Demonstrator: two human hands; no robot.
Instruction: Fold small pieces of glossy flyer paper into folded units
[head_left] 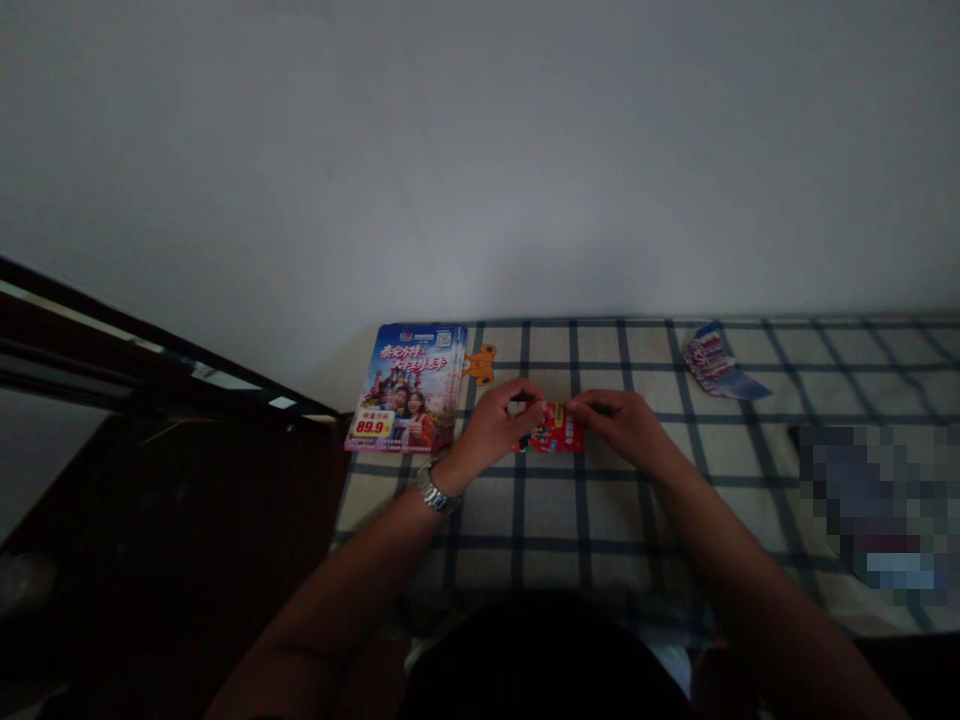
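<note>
A small red printed leaflet with colourful pictures lies between my two hands on the checked cloth. My left hand, a metal watch on its wrist, is closed at the leaflet's left side, thumb and fingers pinched together. At the upper right corner, my right hand pinches the leaflet between thumb and fingers. To the left of my left hand sits a neat stack of blue and pink flyers, the top one showing two people and the price 89.9.
Near the wall, a fanned pile of folded leaflets lies to the right. A brown bear figure shows beside the flyer stack. A blurred-out dark object lies at the right. Dark rails stand at the left.
</note>
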